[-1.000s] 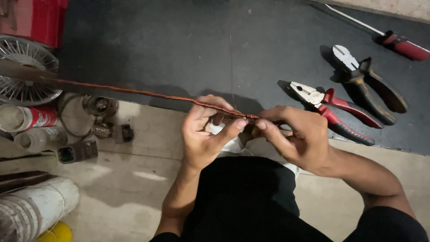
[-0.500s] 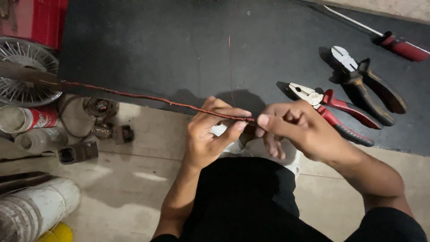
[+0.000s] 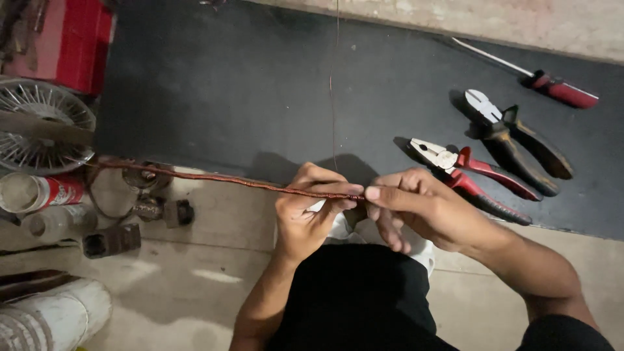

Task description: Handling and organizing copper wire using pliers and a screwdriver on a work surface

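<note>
While looking straight down from the head camera, a seated person is holding a long, thin copper-coloured wire bundle (image 3: 247, 182) in front of their lap, with both hands meeting at its near end. The left hand (image 3: 311, 211) is pinching the bundle between thumb and fingers, and the right hand (image 3: 426, 211) is closing on the tip just beside it, so the two hands are almost touching and both are clamped on the wire. The bundle is running leftward and slightly upward across a pale floor toward a round metal fan guard (image 3: 42, 127). It is looking reddish-brown, faintly ribbed and tightly wound. A single hair-fine strand (image 3: 333, 91) is rising from the hands toward the top of the view. Judging by its slight sag, the bundle is probably light and springy, stiff enough to hold a line yet easy to kink, so gripping it close to the worked end seems wisest. On a dark mat (image 3: 260, 78) to the right, red-handled pliers (image 3: 469, 175), dark-handled cutters (image 3: 517, 136) and a red-handled screwdriver (image 3: 536, 81) are lying apart from the hands.
</note>
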